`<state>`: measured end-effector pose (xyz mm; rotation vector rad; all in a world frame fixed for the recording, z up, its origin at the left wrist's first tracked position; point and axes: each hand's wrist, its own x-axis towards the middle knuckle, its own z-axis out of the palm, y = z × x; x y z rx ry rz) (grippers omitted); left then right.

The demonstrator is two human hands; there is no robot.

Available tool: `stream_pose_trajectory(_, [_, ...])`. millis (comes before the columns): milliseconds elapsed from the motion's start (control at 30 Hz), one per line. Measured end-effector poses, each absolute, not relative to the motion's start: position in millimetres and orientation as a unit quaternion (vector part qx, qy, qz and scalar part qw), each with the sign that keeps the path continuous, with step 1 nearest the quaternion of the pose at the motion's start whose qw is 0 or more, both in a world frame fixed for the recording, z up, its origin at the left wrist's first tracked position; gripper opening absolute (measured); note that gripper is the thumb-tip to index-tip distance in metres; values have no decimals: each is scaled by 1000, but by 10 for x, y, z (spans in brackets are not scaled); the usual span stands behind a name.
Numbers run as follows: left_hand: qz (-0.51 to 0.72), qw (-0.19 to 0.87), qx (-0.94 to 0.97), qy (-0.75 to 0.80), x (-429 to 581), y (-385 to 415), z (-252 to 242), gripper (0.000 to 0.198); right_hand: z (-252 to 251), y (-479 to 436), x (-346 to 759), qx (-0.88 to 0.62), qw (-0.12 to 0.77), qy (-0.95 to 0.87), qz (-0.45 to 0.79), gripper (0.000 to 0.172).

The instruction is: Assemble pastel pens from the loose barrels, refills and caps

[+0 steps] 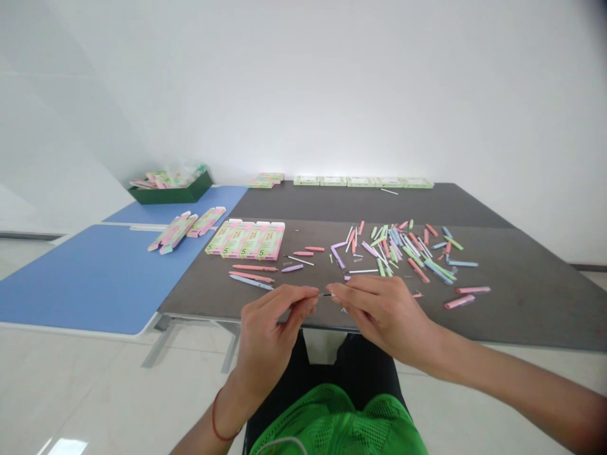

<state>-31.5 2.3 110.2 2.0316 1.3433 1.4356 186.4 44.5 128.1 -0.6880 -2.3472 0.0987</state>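
- Pen refill (326, 294): thin, with a dark section showing, held in the air between the two hands, just above the near edge of the dark grey surface (531, 316).
- Left hand (268, 335): on the near side of the surface, its fingers (303, 297) pressed together on the left end of the refill. A red cord bracelet (216, 417) circles the wrist.
- Right hand (379, 316): just beside the left hand, its fingers (346, 291) closed on the right end of the refill. The fingertips of the two hands are close together, with only the short dark section showing between them.
- Nearest the hands: pink pen barrels (251, 267) and a pale blue pen barrel (251, 282) lie to the left, with a purple pen barrel (292, 268) just beyond them.
- Pile of loose pastel pen parts (393, 249): pink, blue, green, purple and white pieces lie scattered and crossed over each other, beyond the right hand.
- Two pink pen barrels (467, 295): apart from the pile, toward the right.
- Four pastel boxes marked 5 (245, 240): side by side on the left part of the surface.
- Flattened pastel cartons (173, 232): lying on a blue surface (80, 278) to the left.
- Green tray (171, 191): at the far left, holding more cartons.
- Row of flat green boxes (363, 181): along the far edge.
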Motion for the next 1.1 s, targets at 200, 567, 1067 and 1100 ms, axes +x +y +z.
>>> stream_pose_trajectory(200, [491, 146, 728, 456, -322, 37, 1110, 10, 1297, 452, 1836, -262, 329, -907, 25, 23])
stream_pose_trajectory(567, [484, 140, 737, 450, -304, 66, 1118, 9, 1256, 456, 1806, -278, 349, -894, 48, 23])
stream_pose_trajectory(1067, [528, 362, 624, 448, -258, 47, 1022, 8, 1083, 510, 1764, -203, 442, -873, 7, 15])
stream_pose_trajectory(1100, [524, 358, 629, 450, -271, 41, 1022, 10, 1079, 508, 1755, -209, 442, -873, 3, 14])
